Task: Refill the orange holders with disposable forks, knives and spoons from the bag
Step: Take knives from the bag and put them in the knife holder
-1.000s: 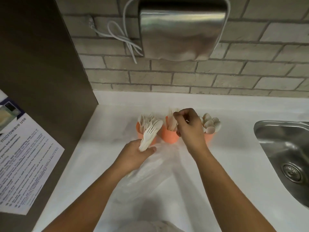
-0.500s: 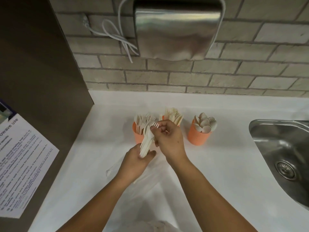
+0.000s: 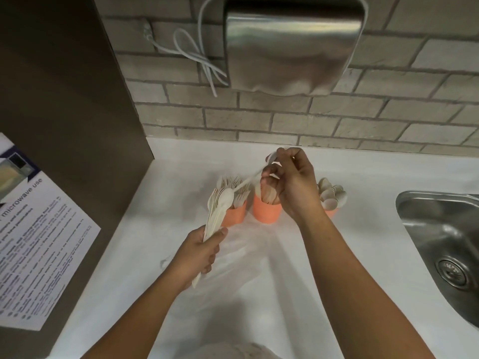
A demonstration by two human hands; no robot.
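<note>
Just below the right hand [image 3: 290,182] sits the middle holder [image 3: 267,209], and that hand is pinched shut on a single pale utensil [image 3: 255,174] slanting down-left, its long axis pointing away from the cup mouth. Left hand [image 3: 202,252] is clamped round a whole bundle of cutlery [image 3: 216,211], standing upright just beside the fork holder [image 3: 234,213]. Spoon holder [image 3: 331,200] waits behind the right wrist. Clear bag [image 3: 233,275] lies flat under both forearms. Which cup this piece belongs in, I can't tell yet.

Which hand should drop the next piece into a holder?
Right. The right hand already pinches a single utensil above the middle holder, while the left hand is occupied gripping the bundle.
</note>
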